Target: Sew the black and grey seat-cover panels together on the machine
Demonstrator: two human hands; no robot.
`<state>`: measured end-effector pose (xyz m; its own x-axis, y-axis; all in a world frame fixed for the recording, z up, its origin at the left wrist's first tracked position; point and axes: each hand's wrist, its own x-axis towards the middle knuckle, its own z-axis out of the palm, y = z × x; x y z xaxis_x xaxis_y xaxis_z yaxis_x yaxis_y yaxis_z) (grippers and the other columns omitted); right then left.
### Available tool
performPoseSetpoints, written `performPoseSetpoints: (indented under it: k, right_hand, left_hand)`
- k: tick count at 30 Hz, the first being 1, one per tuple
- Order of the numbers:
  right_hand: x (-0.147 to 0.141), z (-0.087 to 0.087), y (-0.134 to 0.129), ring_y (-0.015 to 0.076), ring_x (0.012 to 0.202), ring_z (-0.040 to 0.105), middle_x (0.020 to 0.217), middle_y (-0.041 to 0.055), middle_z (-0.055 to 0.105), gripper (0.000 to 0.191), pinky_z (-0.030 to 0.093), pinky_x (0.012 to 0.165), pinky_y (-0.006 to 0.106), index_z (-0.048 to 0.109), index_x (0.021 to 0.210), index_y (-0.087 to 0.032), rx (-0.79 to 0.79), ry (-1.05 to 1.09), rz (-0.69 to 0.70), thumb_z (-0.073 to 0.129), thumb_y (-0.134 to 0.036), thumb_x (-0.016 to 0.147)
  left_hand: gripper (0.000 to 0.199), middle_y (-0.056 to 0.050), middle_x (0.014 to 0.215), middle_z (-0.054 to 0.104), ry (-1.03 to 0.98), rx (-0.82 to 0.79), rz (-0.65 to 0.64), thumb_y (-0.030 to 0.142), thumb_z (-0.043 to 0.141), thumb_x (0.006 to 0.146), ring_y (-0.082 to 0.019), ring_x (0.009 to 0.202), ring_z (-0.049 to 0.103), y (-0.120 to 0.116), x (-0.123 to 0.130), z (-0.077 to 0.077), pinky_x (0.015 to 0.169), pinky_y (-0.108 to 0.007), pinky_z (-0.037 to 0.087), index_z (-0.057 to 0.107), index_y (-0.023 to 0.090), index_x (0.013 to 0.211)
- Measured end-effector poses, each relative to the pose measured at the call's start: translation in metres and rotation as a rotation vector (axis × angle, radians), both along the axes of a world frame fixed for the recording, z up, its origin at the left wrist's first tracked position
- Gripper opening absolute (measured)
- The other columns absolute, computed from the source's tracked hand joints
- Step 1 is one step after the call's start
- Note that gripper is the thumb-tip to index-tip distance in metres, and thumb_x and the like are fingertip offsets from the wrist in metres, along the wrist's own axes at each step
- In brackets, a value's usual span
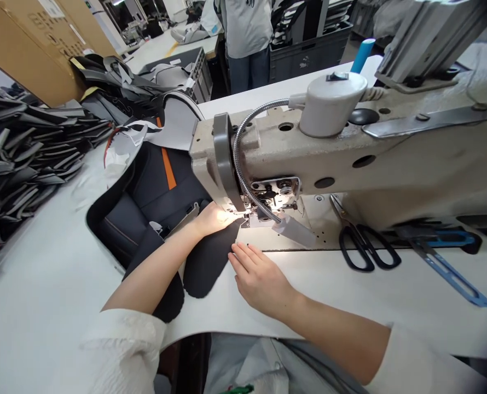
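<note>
A black fabric piece [213, 257] with an orange strip [168, 168] lies across the white table at the left of the sewing machine [342, 148]. My left hand [215, 219] rests on the fabric close to the needle area, under the machine's lamp; its fingertips are hard to make out in the glare. My right hand [262, 279] lies flat at the right edge of the fabric flap, its fingers stretched out and touching the edge. The presser area [247, 219] is just beyond both hands.
Black-handled scissors [369, 249] and a blue tool [452, 268] lie at the right. Stacked dark pieces [30, 158] stand at the left beside a cardboard box [42, 44]. A person [247, 33] stands beyond the table near grey crates [309, 60].
</note>
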<state>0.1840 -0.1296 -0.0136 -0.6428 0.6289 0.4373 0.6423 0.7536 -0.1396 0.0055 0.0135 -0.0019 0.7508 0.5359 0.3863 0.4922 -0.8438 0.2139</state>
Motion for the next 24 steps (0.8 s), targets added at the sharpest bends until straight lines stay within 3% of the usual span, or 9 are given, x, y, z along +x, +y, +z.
performPoseSetpoints:
  k: [6,12,17,21,24]
  right_hand:
    - [0.000,0.005,0.000,0.0272,0.119,0.049,0.125,0.0187,0.055,0.037,0.041,0.101,0.041,0.058,0.117,-0.004,-0.016,0.003,0.001,0.046,-0.017,0.086]
    - [0.000,0.005,-0.001,0.0270,0.119,0.049,0.125,0.0189,0.055,0.036,0.040,0.102,0.041,0.058,0.117,-0.004,-0.012,-0.002,0.003,0.045,-0.015,0.085]
    - [0.002,0.007,0.000,0.0282,0.121,0.046,0.125,0.0188,0.054,0.035,0.040,0.100,0.043,0.058,0.116,-0.008,-0.030,-0.010,0.021,0.047,-0.014,0.084]
    - [0.003,0.011,0.001,0.0250,0.114,0.052,0.120,0.0129,0.060,0.028,0.040,0.099,0.043,0.063,0.105,-0.014,-0.066,0.062,0.146,0.048,-0.012,0.081]
    - [0.003,0.012,0.002,0.0183,0.100,0.058,0.109,0.0066,0.066,0.027,0.043,0.093,0.036,0.063,0.101,-0.016,-0.106,0.173,0.285,0.046,-0.010,0.082]
  left_hand:
    - [0.029,-0.008,0.097,0.070,-0.022,-0.013,0.015,0.026,0.041,0.091,-0.021,0.105,0.061,0.009,0.001,-0.002,0.094,-0.037,0.048,0.068,0.015,0.098]
    - [0.029,-0.007,0.096,0.070,-0.037,-0.012,0.077,0.028,0.044,0.090,-0.019,0.091,0.065,0.004,0.001,-0.004,0.084,-0.034,0.053,0.067,0.017,0.103]
    - [0.023,-0.006,0.097,0.070,-0.066,0.012,0.124,0.030,0.050,0.088,-0.019,0.096,0.063,-0.003,-0.002,-0.005,0.087,-0.035,0.051,0.069,0.020,0.097]
    - [0.020,-0.008,0.102,0.066,-0.141,0.060,0.320,0.030,0.053,0.086,-0.022,0.103,0.058,-0.009,-0.012,-0.003,0.091,-0.036,0.047,0.069,0.018,0.083]
    - [0.022,-0.011,0.113,0.061,-0.218,0.063,0.542,0.026,0.048,0.087,-0.023,0.111,0.053,-0.009,-0.020,-0.005,0.096,-0.038,0.043,0.065,0.016,0.095]
